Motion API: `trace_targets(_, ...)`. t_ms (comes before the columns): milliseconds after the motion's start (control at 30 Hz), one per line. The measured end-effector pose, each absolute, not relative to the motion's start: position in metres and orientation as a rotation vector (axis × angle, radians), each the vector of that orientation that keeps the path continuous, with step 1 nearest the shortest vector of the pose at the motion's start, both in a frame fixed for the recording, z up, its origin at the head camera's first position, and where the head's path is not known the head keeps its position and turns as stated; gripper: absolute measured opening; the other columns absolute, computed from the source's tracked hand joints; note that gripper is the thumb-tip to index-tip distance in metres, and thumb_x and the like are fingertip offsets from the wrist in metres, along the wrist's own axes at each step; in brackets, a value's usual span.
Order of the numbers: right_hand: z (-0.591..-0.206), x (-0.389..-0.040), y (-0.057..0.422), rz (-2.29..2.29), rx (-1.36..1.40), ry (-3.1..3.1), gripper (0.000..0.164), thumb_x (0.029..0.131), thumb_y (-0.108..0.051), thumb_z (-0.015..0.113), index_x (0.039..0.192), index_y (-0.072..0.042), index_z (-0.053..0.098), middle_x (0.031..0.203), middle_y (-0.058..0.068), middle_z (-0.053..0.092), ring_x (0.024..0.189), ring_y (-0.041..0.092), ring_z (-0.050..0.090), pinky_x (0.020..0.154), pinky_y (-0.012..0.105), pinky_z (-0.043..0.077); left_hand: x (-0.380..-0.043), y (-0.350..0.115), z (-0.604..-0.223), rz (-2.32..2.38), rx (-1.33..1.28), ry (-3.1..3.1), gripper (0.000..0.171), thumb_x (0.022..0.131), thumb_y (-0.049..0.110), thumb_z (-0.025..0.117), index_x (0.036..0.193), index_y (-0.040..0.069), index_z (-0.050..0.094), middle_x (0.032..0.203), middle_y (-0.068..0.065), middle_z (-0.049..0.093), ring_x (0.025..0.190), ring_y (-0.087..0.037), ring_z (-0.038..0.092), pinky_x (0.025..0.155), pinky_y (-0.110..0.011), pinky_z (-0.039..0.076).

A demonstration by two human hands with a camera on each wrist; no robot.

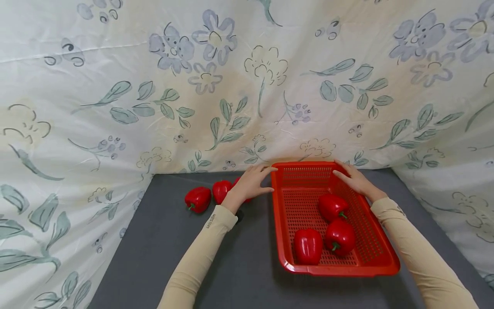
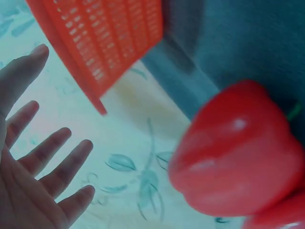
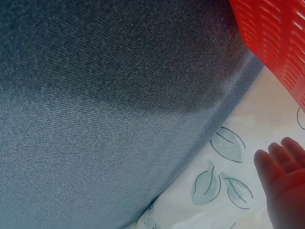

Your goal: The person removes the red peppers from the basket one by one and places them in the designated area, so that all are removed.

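A red plastic basket [image 1: 278, 223] with slotted walls stands on the dark table, three red bell peppers inside: one pepper [image 1: 332, 207] by the right wall, another pepper [image 1: 340, 237] just below it, and a third pepper [image 1: 308, 246] near the front left. My left hand [image 1: 251, 182] is at the basket's far left rim, fingers spread; the left wrist view shows this hand [image 2: 40, 176] apart from the basket wall [image 2: 102, 43]. At the far right rim is my right hand [image 1: 356, 181], its thumb over the inside; its fingers look straight in the right wrist view.
Left of the basket lie more red bell peppers: one pepper [image 1: 198, 199] farthest left, a second pepper [image 1: 221, 191] beside it, and a third partly hidden behind my left hand. A floral cloth [image 1: 247, 86] hangs behind the grey table [image 1: 154, 249] and along both sides.
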State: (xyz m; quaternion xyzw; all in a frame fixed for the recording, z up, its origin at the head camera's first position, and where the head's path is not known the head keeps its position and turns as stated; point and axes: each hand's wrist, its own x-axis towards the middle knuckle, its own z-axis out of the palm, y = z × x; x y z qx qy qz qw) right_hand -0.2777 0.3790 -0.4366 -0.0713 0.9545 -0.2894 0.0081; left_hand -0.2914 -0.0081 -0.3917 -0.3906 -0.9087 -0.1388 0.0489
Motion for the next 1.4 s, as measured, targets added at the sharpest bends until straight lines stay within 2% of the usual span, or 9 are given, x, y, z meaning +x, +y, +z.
trace_targets(267,-0.436,-0.281,0.378,-0.903,-0.221,2.976,0.068,0.097,-0.046,0.039,0.149,-0.011,0.014,0.147,0.031,0.016,0.132,0.051,0.016,0.101,0.067,0.016,-0.282,0.019,-0.381,-0.390,-1.315,-2.782,0.066,0.081,0.041,0.068,0.139,0.025,0.041,0.138,-0.001,0.044,0.127,-0.018,0.039,0.111,-0.042,0.026)
trace_targets(433,-0.436,-0.283,0.378,-0.896,-0.223,2.978,0.068,0.097,-0.046,0.039,0.149,-0.011,0.013,0.147,0.031,0.016,0.133,0.051,0.015,0.102,0.067,0.015,-0.275,0.032,-0.380,-0.407,-1.423,-2.797,0.065,0.081,0.041,0.067,0.139,0.025,0.041,0.137,-0.001,0.044,0.125,-0.015,0.043,0.111,-0.041,0.026)
trace_targets(700,-0.436,-0.285,0.377,-0.891,-0.230,2.977,0.068,0.097,-0.046,0.039,0.149,-0.009,0.014,0.148,0.031,0.015,0.133,0.052,0.014,0.102,0.068,0.014,-0.260,0.046,-0.383,-0.505,-1.562,-2.841,0.065,0.081,0.040,0.068,0.139,0.027,0.040,0.137,-0.001,0.044,0.122,-0.016,0.044,0.099,-0.034,0.043)
trace_targets(800,-0.436,-0.285,0.377,-0.891,-0.239,2.978,0.069,0.097,-0.045,0.039,0.149,-0.008,0.014,0.148,0.031,0.015,0.133,0.052,0.014,0.102,0.067,0.014,-0.255,0.049,-0.385,-0.527,-1.608,-2.853,0.066,0.080,0.039,0.069,0.139,0.027,0.040,0.136,0.001,0.045,0.122,-0.015,0.044,0.097,-0.033,0.045)
trace_targets(1033,-0.436,-0.285,0.378,-0.898,-0.232,2.981,0.068,0.097,-0.046,0.039,0.149,-0.010,0.014,0.148,0.031,0.016,0.132,0.052,0.015,0.101,0.068,0.015,-0.245,0.059,-0.391,-0.505,-1.744,-2.869,0.068,0.081,0.042,0.068,0.140,0.029,0.037,0.139,0.003,0.042,0.124,-0.012,0.041,0.099,-0.032,0.042)
trace_targets(1200,-0.434,-0.285,0.379,-0.910,-0.228,2.976,0.068,0.097,-0.046,0.039,0.149,-0.010,0.014,0.146,0.033,0.016,0.131,0.053,0.016,0.100,0.069,0.017,-0.238,0.065,-0.397,-0.498,-1.837,-2.872,0.070,0.079,0.042,0.069,0.140,0.030,0.037,0.138,0.004,0.043,0.121,-0.006,0.041,0.099,-0.026,0.041)
trace_targets(1400,-0.435,-0.290,0.381,-0.908,-0.243,2.979,0.066,0.098,-0.045,0.036,0.149,-0.009,0.014,0.146,0.033,0.016,0.131,0.053,0.016,0.100,0.069,0.016,-0.230,0.069,-0.400,-0.475,-1.946,-2.888,0.075,0.077,0.040,0.072,0.141,0.027,0.036,0.138,0.003,0.042,0.120,-0.006,0.040,0.097,-0.020,0.041)
